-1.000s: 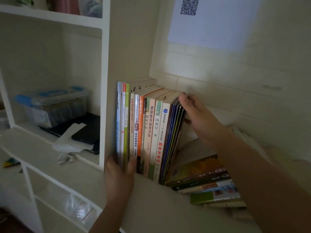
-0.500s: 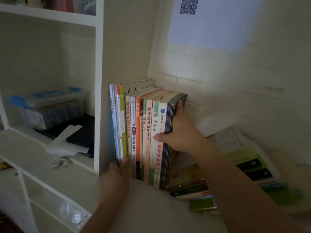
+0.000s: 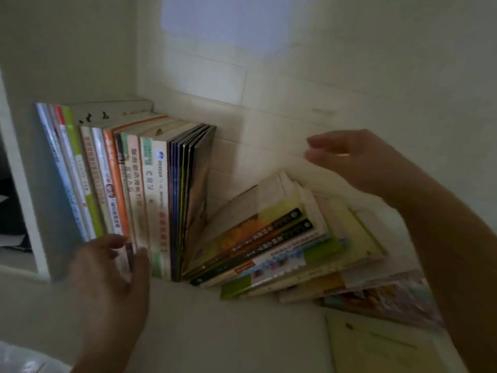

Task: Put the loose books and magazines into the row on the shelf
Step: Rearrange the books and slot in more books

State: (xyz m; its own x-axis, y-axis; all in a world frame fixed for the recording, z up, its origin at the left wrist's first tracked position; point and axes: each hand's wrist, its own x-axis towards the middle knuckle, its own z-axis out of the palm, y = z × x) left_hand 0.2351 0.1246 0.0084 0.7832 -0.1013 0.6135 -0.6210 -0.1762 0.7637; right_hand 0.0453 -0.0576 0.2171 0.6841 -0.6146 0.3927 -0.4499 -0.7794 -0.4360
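Observation:
A row of upright books [image 3: 150,189] stands on the white shelf [image 3: 215,332], pushed against the left side panel, with several thin dark magazines [image 3: 185,200] at its right end. My left hand [image 3: 113,286] rests with straight fingers against the bottom of the row's spines. To the right lies a slanted pile of loose books [image 3: 282,246], spines facing me. My right hand [image 3: 355,160] hovers above that pile near the back wall, fingers loosely extended, holding nothing.
A colourful magazine [image 3: 382,300] and a pale booklet [image 3: 382,348] lie flat at the lower right of the shelf. The tiled white wall [image 3: 295,76] closes the back. A vertical divider [image 3: 24,184] separates a neighbouring compartment on the left.
My right hand let go of the right end of the row and moved right, above the loose pile. The view swung right. My left hand stays at the row's base.

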